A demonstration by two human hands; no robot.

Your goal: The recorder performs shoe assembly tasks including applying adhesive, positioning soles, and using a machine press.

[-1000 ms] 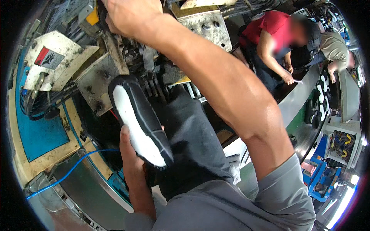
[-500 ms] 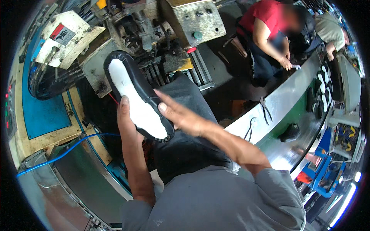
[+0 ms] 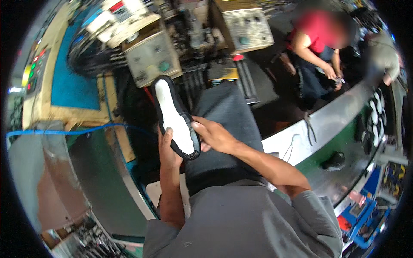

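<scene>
A black shoe upper [image 3: 175, 120] is in front of me, its white underside facing up and its black edge gathered all round. One end points away from me. My left hand [image 3: 168, 148] grips it from the left near the close end, with the thumb on the white surface and the fingers hidden beneath. On the opposite side my right hand [image 3: 215, 135] is closed on the black edge, thumb on top; its other fingertips are partly hidden. Beneath the shoe and my right forearm lies the dark cloth over my lap [image 3: 223, 112].
Machine control boxes [image 3: 152, 58] stand ahead. A blue hose [image 3: 73, 132] runs across at left. At right, a metal ledge [image 3: 344, 107] carries pliers [image 3: 310, 129]; beside it a green conveyor [image 3: 312, 176] holds a dark shoe [image 3: 334, 161]. A person in red [image 3: 316, 43] works beyond.
My view has swung left, so the surroundings sit farther right. The shoe is closer to me, and my right hand now grips its edge instead of lying with fingers stretched along it.
</scene>
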